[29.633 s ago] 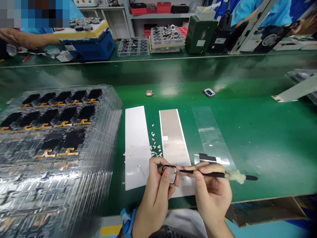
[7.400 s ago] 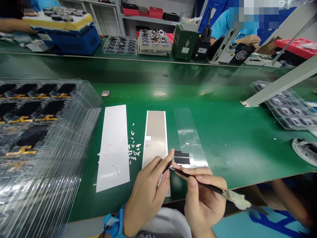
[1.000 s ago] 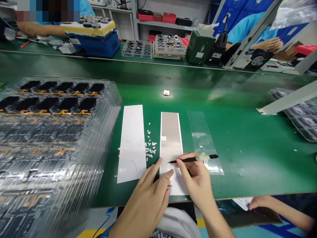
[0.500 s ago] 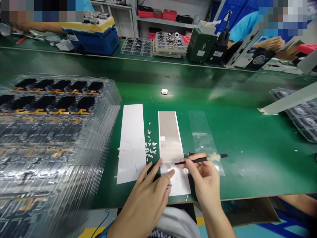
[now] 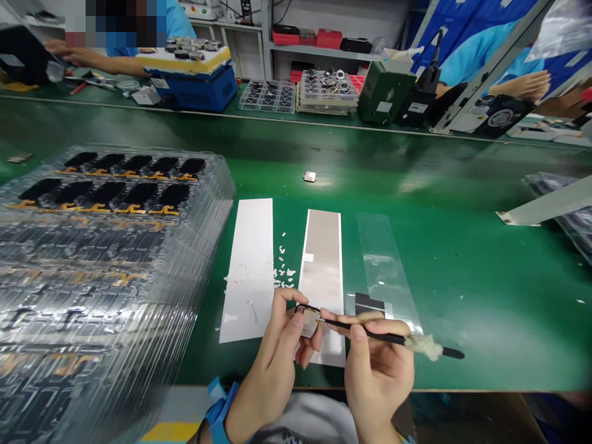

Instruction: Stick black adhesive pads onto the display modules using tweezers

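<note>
My left hand is raised above the near end of the silver sheet, pinching a small metal-backed component with a black rim. My right hand grips black tweezers with a cotton wad wound round the shank. Their tips touch the component's right edge. A foil-like silver sheet lies under both hands, with a white sheet to its left. White flakes lie between those two. A transparent film strip carrying black pieces lies to the right.
Stacked transparent trays of black screens with gold flex cables fill the left of the green bench. A small metal part lies beyond the sheets. A co-worker's hand and a bench with trays and machines are at the back.
Both hands have risen from the silver sheet and come together. The small component now shows between my left fingers, and the tweezer tips have moved onto it.
</note>
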Motion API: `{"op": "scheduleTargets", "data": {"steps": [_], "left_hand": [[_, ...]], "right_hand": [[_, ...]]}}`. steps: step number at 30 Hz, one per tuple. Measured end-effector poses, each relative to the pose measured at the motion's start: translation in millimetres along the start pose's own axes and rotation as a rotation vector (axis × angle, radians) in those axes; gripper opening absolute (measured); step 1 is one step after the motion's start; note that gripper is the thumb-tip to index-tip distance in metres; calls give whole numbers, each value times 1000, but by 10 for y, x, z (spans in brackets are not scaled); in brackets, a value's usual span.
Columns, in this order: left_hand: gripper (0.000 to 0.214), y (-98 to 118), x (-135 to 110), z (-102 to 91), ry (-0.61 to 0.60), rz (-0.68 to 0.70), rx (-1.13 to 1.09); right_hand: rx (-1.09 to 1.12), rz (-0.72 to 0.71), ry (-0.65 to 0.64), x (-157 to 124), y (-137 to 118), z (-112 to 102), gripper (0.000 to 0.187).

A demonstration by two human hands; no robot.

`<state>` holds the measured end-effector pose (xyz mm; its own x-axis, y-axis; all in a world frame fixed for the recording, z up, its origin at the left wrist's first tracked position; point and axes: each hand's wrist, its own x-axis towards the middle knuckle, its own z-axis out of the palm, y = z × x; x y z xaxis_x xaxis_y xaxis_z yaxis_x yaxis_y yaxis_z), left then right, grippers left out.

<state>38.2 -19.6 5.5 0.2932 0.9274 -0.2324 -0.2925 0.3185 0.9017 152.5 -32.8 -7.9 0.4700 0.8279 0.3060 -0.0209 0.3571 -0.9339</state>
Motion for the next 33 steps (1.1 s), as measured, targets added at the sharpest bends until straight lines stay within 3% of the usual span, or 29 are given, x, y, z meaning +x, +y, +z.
{"op": "scheduleTargets", "data": {"steps": [24,33], "left_hand": [[27,-7,-25,-14,20,-16,92],[25,-104,13,-29,39,76,84]], "right_hand": [[-33,-4,-5,15,3,-4,11],[15,29,-30,7,1,-18,13]]}}
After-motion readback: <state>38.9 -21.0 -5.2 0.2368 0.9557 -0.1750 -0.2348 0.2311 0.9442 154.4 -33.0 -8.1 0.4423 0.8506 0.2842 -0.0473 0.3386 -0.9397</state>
